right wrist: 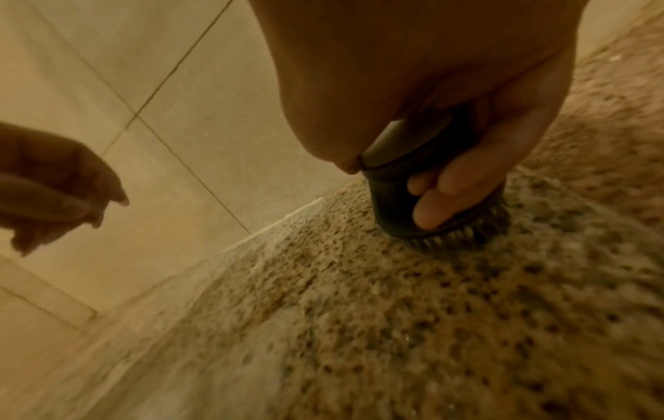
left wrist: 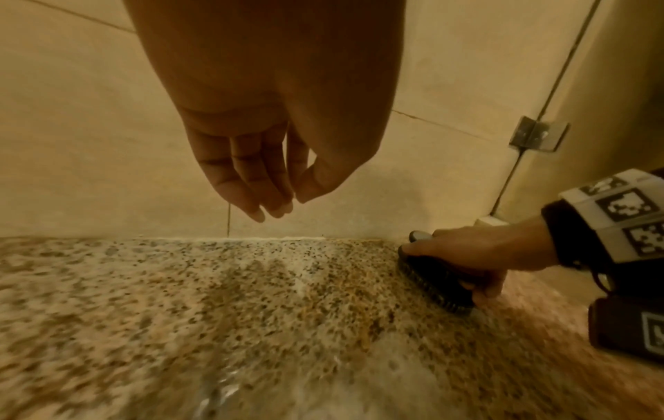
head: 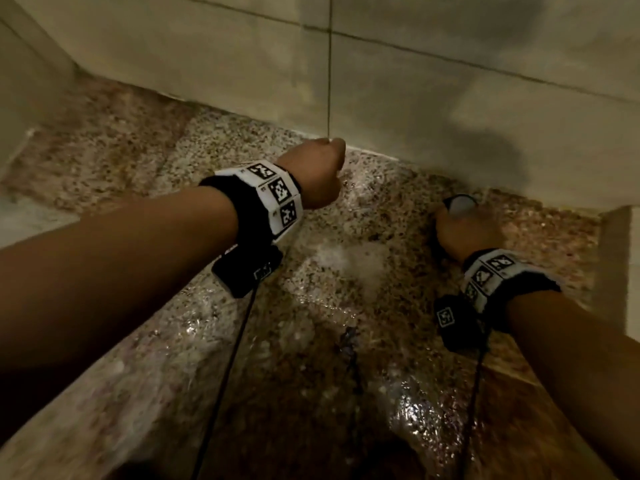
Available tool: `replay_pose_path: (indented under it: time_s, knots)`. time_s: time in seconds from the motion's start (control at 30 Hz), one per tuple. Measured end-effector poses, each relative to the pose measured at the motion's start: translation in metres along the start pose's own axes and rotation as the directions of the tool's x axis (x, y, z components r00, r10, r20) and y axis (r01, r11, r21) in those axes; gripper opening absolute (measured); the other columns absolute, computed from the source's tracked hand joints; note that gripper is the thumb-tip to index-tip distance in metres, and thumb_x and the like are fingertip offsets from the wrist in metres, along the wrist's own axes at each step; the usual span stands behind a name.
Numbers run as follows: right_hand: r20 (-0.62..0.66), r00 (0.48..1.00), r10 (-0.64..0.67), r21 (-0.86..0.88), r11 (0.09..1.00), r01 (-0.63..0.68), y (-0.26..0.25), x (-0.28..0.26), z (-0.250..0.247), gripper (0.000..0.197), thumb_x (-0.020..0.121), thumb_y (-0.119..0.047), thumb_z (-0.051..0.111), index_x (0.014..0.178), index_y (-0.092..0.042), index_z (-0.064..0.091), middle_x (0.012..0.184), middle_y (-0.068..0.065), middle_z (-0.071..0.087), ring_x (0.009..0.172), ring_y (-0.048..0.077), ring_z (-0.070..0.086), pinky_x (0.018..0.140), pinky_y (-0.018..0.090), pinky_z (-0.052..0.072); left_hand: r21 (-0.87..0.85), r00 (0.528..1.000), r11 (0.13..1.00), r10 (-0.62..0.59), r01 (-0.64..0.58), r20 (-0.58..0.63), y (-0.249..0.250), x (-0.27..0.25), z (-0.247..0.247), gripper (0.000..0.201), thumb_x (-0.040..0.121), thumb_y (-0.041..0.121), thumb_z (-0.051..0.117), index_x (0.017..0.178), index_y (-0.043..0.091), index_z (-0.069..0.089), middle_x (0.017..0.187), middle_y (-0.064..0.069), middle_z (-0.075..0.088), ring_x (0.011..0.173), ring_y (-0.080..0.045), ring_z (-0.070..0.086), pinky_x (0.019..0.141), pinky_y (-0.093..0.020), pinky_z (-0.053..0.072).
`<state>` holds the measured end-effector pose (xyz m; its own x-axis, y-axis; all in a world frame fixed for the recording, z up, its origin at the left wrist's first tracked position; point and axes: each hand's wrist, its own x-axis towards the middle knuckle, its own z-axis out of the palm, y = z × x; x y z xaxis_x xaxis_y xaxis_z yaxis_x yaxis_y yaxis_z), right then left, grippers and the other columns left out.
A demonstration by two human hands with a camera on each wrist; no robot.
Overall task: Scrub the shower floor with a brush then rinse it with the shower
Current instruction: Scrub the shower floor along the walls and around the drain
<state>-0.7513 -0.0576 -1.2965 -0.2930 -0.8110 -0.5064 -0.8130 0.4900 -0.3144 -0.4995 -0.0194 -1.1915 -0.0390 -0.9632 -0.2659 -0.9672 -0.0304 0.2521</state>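
Speckled granite shower floor (left wrist: 215, 298) is pressed by a black scrub brush (left wrist: 434, 284), gripped in the right hand (left wrist: 478, 250) near the tiled wall (left wrist: 89, 142). Fingers (left wrist: 248, 182) of the left hand (left wrist: 273, 119) are held loosely curled above the floor, holding nothing.

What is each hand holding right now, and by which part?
Right hand grips the black scrub brush by its top handle; left hand holds nothing.

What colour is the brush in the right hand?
Black, bristles included; the brush shows best in the right wrist view.

black brush (right wrist: 395, 204), floor (head: 242, 140) — speckled brown-grey
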Motion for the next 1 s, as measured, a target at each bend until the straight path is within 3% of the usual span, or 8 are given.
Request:
replay_pose_path:
  time_s: [0.17, 0.33, 0.53, 0.63, 0.7, 0.83, 0.93, 1.0]
  knots:
    - [-0.080, 0.997, -0.003, -0.047, 0.999, -0.001, -0.002, -0.004, 0.007, 0.091, 0.079, -0.074, 0.040, 0.143, -0.010, 0.034, 0.114, 0.008, 0.057, 0.082, 0.034, 0.064, 0.061, 0.035, 0.053, -0.171, 0.997, 0.985, 0.015, -0.027, -0.070, -0.007, 0.010, 0.028, 0.022, 0.086, 0.015, 0.051, 0.107, 0.010, 0.054, 0.107, -0.013, 0.059, 0.100, -0.032, 0.054, 0.080, -0.037, 0.047]
    - [-0.076, 0.997, 0.002, -0.165, 0.986, -0.014, -0.008, -0.020, 0.006, 0.095, 0.089, -0.068, 0.039, 0.152, -0.004, 0.008, 0.120, 0.024, 0.057, 0.087, 0.040, 0.061, 0.067, 0.040, 0.054, -0.307, 0.987, 0.952, -0.028, -0.021, -0.156, -0.042, -0.002, 0.034, 0.016, 0.086, 0.016, 0.053, 0.101, 0.010, 0.053, 0.092, -0.008, 0.058, 0.094, -0.031, 0.057, 0.070, -0.030, 0.040]
    - [-0.207, 0.978, -0.041, -0.242, 0.970, -0.010, -0.027, -0.056, 0.031, 0.085, 0.090, -0.063, 0.043, 0.146, -0.002, 0.023, 0.124, 0.026, 0.055, 0.097, 0.042, 0.059, 0.066, 0.038, 0.044, -0.427, 0.941, 0.902, -0.200, 0.068, -0.272, -0.118, -0.041, 0.029, 0.019, 0.086, 0.016, 0.057, 0.103, 0.014, 0.048, 0.088, -0.005, 0.056, 0.079, -0.024, 0.051, 0.064, -0.028, 0.036]
    - [-0.127, 0.980, -0.156, -0.227, 0.966, 0.125, -0.053, -0.092, 0.065, 0.087, 0.090, -0.062, 0.042, 0.147, 0.001, 0.022, 0.111, 0.020, 0.061, 0.086, 0.035, 0.059, 0.063, 0.032, 0.045, -0.437, 0.950, 0.893, -0.221, 0.107, -0.219, -0.136, -0.058, 0.036, 0.015, 0.085, 0.015, 0.057, 0.095, 0.016, 0.046, 0.092, -0.009, 0.060, 0.081, -0.025, 0.052, 0.066, -0.028, 0.037]
    - [-0.009, 0.960, -0.281, -0.182, 0.944, 0.275, -0.085, -0.129, 0.100, 0.070, 0.091, -0.058, 0.046, 0.129, 0.001, 0.037, 0.108, 0.017, 0.057, 0.088, 0.031, 0.055, 0.073, 0.031, 0.044, -0.446, 0.947, 0.887, -0.234, 0.115, -0.220, -0.141, -0.064, 0.034, 0.013, 0.085, 0.014, 0.055, 0.094, 0.015, 0.047, 0.100, -0.010, 0.062, 0.088, -0.028, 0.055, 0.071, -0.030, 0.042]
    - [0.258, 0.887, -0.383, -0.142, 0.893, 0.427, -0.144, -0.176, 0.151, 0.075, 0.089, -0.056, 0.054, 0.143, -0.008, 0.033, 0.137, 0.016, 0.049, 0.117, 0.036, 0.054, 0.085, 0.036, 0.047, -0.430, 0.939, 0.891, -0.260, 0.145, -0.223, -0.135, -0.063, 0.026, 0.013, 0.084, 0.017, 0.055, 0.095, 0.018, 0.050, 0.091, -0.005, 0.056, 0.089, -0.029, 0.055, 0.073, -0.034, 0.044]
    - [0.173, 0.866, -0.469, -0.071, 0.871, 0.486, -0.149, -0.167, 0.131, 0.032, 0.090, -0.049, 0.056, 0.099, -0.019, 0.057, 0.100, 0.010, 0.057, 0.093, 0.031, 0.060, 0.068, 0.030, 0.041, -0.416, 0.955, 0.903, -0.208, 0.105, -0.211, -0.130, -0.062, 0.026, 0.014, 0.083, 0.014, 0.054, 0.096, 0.018, 0.049, 0.093, -0.004, 0.054, 0.087, -0.025, 0.050, 0.073, -0.034, 0.040]
    - [0.050, 0.883, -0.467, -0.078, 0.879, 0.470, -0.129, -0.144, 0.092, 0.028, 0.091, -0.045, 0.055, 0.099, -0.019, 0.058, 0.098, 0.009, 0.057, 0.089, 0.029, 0.058, 0.074, 0.031, 0.044, -0.419, 0.956, 0.903, -0.202, 0.098, -0.212, -0.132, -0.064, 0.027, 0.013, 0.084, 0.015, 0.054, 0.096, 0.017, 0.049, 0.092, -0.004, 0.054, 0.085, -0.024, 0.049, 0.070, -0.031, 0.037]
